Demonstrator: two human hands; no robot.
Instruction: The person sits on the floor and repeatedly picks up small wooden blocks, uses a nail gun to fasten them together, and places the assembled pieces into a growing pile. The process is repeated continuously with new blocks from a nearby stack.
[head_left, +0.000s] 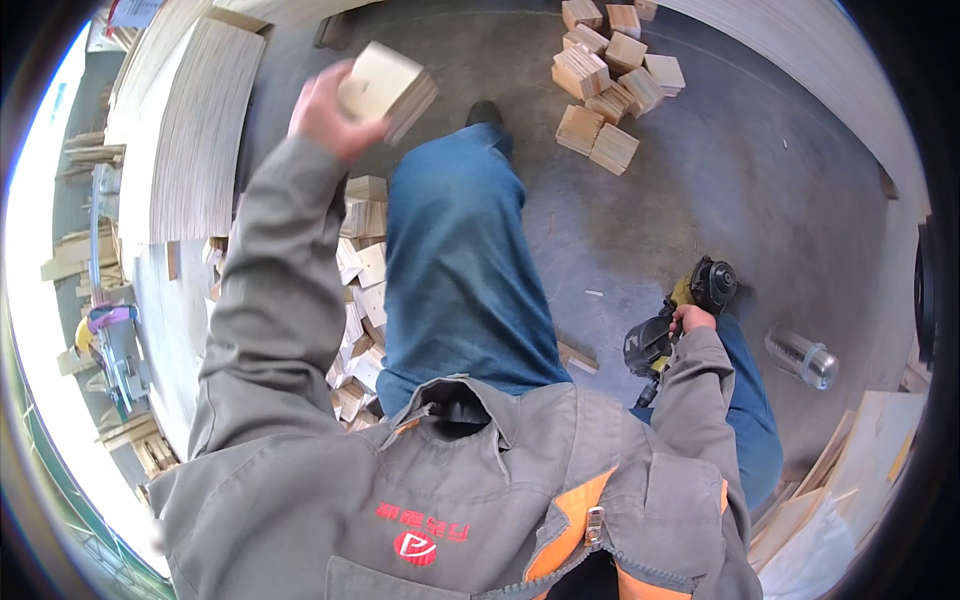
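1. My left hand [325,112] grasps a wooden block [384,84] by its left end, raised near my knee, perhaps to clear the leg.
2. My right hand [690,318] is closed around a yellow-and-black power tool [713,287], low beside my other leg, maybe for easier weight.
3. Loose blocks [608,101] lie ahead on the floor [720,165].
4. The held block has pale, flat face and layered sides; the tool's dark end is round.

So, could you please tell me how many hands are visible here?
2: the left hand, at the upper left, holding a wooden block; the right hand, right of centre, gripping a yellow-and-black tool. No other hand shows.
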